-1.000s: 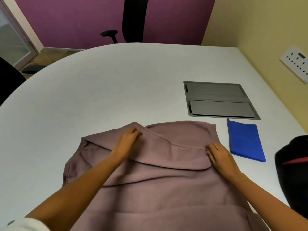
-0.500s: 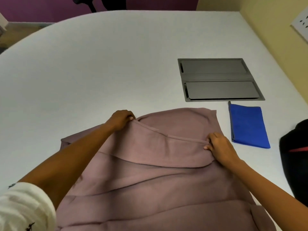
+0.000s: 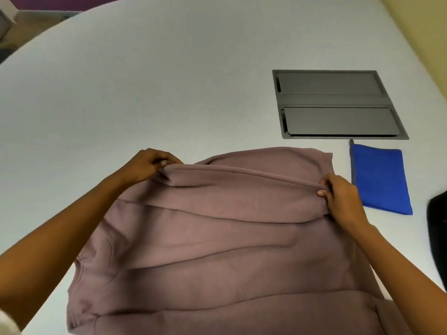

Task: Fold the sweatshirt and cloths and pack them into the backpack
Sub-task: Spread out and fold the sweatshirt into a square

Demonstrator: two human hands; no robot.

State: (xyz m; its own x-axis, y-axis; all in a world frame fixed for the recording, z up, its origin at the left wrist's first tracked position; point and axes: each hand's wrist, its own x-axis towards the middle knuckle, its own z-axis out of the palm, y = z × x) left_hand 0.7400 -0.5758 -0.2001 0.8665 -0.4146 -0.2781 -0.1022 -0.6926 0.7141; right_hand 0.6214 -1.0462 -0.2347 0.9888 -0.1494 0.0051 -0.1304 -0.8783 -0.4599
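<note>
A mauve sweatshirt (image 3: pixel 217 250) of thick, soft fleece lies spread on the pale, matte counter (image 3: pixel 145 81), and its near part runs out of the bottom of the view. The left hand (image 3: pixel 147 165) pinches one end of a rounded, cord-like edge of the fabric, its fingers (image 3: pixel 164 157) curled tight on it. The right hand (image 3: pixel 341 199) pinches the other end the same way, its fingers (image 3: pixel 325 183) bent round the seam. Between the two sets of fingers that edge is drawn taut into a nearly straight line. On the near side of the fingers the fleece falls in long, shallow ridges running across the garment. Just beyond the fingers a further layer of the sweatshirt lies flat with a curved outline. To the right of the right fingers, apart from the sweatshirt, a blue cloth (image 3: pixel 379 180) lies folded into a flat oblong, with a grey strip along its left side. Farther out beyond it, a dark grey rectangular panel (image 3: pixel 338 105) sits flush in the counter, with two long flaps. At the far right edge a black shape, apparently the backpack (image 3: pixel 437 238), is cut off and too dark to make out. A blurred white sleeve (image 3: pixel 6 325) shows at the bottom left corner.
</note>
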